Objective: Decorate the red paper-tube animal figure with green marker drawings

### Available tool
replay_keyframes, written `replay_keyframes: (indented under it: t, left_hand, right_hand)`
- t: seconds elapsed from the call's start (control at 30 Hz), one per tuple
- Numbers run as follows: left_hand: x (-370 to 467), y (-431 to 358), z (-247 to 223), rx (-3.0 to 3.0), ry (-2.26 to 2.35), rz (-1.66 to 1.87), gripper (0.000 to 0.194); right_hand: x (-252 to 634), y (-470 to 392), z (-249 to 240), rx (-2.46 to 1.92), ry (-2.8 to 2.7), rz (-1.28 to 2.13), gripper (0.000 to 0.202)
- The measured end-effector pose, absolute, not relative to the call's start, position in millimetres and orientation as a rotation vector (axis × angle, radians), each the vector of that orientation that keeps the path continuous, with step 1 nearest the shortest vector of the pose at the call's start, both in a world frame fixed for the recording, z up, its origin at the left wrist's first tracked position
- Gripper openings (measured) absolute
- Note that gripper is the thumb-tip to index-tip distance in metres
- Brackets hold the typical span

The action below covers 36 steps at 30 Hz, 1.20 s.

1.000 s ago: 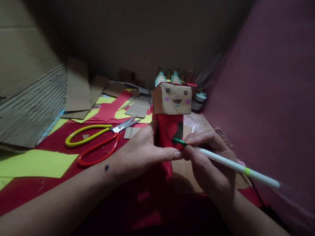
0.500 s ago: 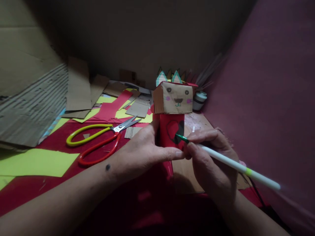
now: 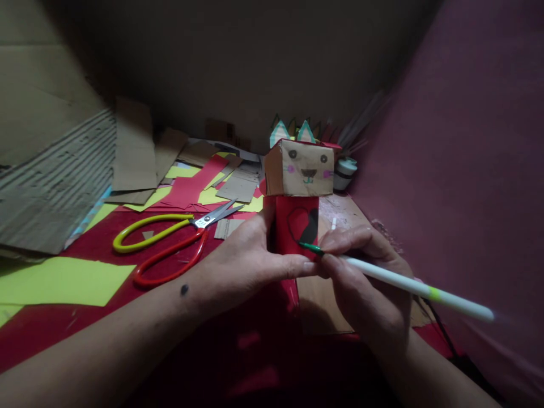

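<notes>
A cardboard animal figure (image 3: 307, 171) stands upright, with a drawn face, two pointed ears and a red body (image 3: 285, 226). My left hand (image 3: 250, 255) is wrapped round the lower body, its thumb across the front and its other fingers hidden behind. On the body is a heart outline, its right part filled in dark. Pinched in my right hand (image 3: 365, 272) is a white brush-tipped marker (image 3: 386, 273), its green tip touching the heart's lower edge.
Open scissors (image 3: 202, 224) with yellow and red handles lie left of the figure. Cardboard scraps (image 3: 135, 147), yellow paper (image 3: 68, 280) and red paper (image 3: 191, 187) spread across the left and back. A small lidded jar (image 3: 345, 173) stands behind at the right.
The marker tip has moved down and slightly left to the bottom of the heart. My right hand has shifted a little with it; my left hand keeps its hold.
</notes>
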<state>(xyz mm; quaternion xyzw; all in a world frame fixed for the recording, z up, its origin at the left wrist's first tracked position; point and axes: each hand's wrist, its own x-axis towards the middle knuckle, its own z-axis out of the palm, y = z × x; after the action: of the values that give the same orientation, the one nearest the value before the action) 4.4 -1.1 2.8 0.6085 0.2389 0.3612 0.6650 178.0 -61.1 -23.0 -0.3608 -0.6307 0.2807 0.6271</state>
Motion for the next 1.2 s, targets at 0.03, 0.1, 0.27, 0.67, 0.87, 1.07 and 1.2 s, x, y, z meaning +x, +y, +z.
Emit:
replay_keyframes:
  t: [0.03, 0.1, 0.27, 0.67, 0.87, 1.07, 1.2]
  left_hand:
    - [4.3, -1.3, 3.2, 1.371, 0.538, 0.817, 0.046]
    - [3.8, -1.5, 4.0, 1.365, 0.540, 0.819, 0.049]
    - [2.2, -1.6, 3.2, 1.383, 0.531, 0.801, 0.045]
    - [1.4, -1.9, 6.5, 1.408, 0.559, 0.781, 0.045]
    - [2.1, -2.4, 2.8, 1.389, 0.537, 0.817, 0.048]
    - [1.5, -1.9, 3.0, 1.390, 0.533, 0.801, 0.051]
    - [1.6, -1.7, 4.7, 1.403, 0.567, 0.784, 0.057]
  right_hand:
    - [177.3, -61.1, -22.8, -0.827, -1.443, 0.642, 0.012]
    - [176.0, -61.1, -22.1, -0.832, -1.439, 0.637, 0.012]
    - [173.7, -61.3, -19.8, -0.811, -1.409, 0.614, 0.016]
    - [178.2, -63.1, -22.4, -0.849, -1.457, 0.646, 0.014]
    - [175.4, -61.5, -21.0, -0.840, -1.427, 0.578, 0.015]
    - [175.7, -61.0, -20.0, -0.855, -1.450, 0.557, 0.015]
    - [176.4, -61.7, -19.3, -0.900, -1.455, 0.573, 0.013]
